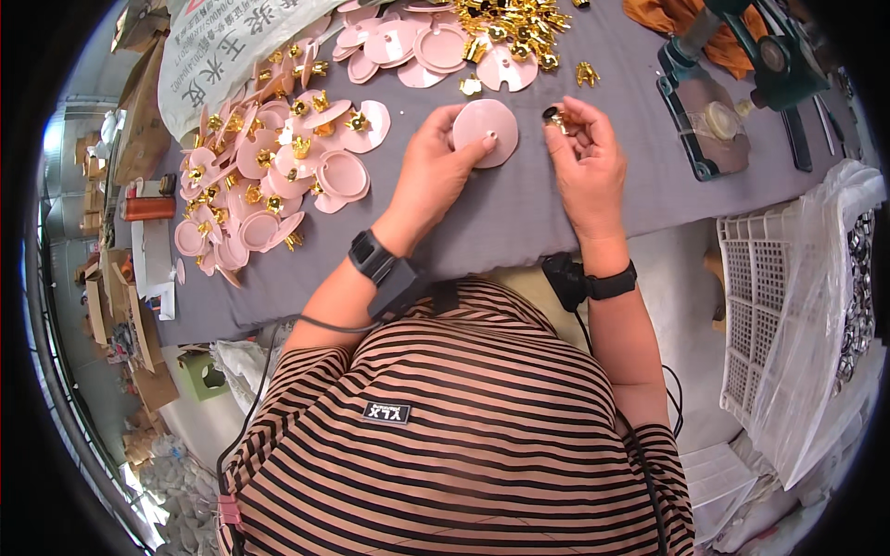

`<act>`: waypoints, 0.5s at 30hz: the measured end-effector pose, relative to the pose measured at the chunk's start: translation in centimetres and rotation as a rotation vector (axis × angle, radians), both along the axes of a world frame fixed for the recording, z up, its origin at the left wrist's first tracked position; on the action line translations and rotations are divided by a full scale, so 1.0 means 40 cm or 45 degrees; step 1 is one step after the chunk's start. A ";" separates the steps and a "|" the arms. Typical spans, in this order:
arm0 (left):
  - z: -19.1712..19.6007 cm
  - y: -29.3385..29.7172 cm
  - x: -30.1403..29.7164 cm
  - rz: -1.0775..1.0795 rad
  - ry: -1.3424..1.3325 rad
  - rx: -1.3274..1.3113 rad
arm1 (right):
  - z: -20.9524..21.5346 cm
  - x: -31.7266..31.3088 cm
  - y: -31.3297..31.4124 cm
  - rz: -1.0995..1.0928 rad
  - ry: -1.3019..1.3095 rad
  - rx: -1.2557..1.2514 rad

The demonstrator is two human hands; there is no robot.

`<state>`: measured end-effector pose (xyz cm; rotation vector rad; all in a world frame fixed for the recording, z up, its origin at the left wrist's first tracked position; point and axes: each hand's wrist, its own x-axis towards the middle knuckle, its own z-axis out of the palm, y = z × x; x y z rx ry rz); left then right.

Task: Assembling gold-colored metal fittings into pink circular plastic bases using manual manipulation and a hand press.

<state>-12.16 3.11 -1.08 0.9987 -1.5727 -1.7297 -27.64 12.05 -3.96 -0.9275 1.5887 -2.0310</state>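
Observation:
My left hand [434,167] pinches a round pink disc [486,131] by its left edge and holds it flat just over the grey table cloth [519,208]. My right hand [584,157] holds a small gold metal fitting [554,117] between thumb and fingertips, right beside the disc's right edge. Both wrists wear black bands with cables.
A heap of pink discs with gold fittings [269,167] lies at the left. More pink discs [417,42] and loose gold fittings [514,26] lie at the far edge. A green hand press [732,83] stands at the right. A white plastic crate [788,306] with a clear bag sits beside me.

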 end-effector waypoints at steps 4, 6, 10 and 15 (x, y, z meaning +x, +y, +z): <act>0.012 0.030 0.003 0.027 0.115 0.078 | 0.025 0.017 0.049 0.057 0.414 0.011; 0.021 0.041 -0.007 0.003 0.114 -0.026 | 0.032 0.039 0.064 0.074 0.433 0.023; 0.015 0.050 -0.012 -0.115 0.117 -0.049 | 0.025 0.057 0.061 0.023 0.567 0.025; 0.060 0.060 0.009 -0.155 -0.304 -0.705 | 0.045 0.076 0.063 -0.047 0.593 0.037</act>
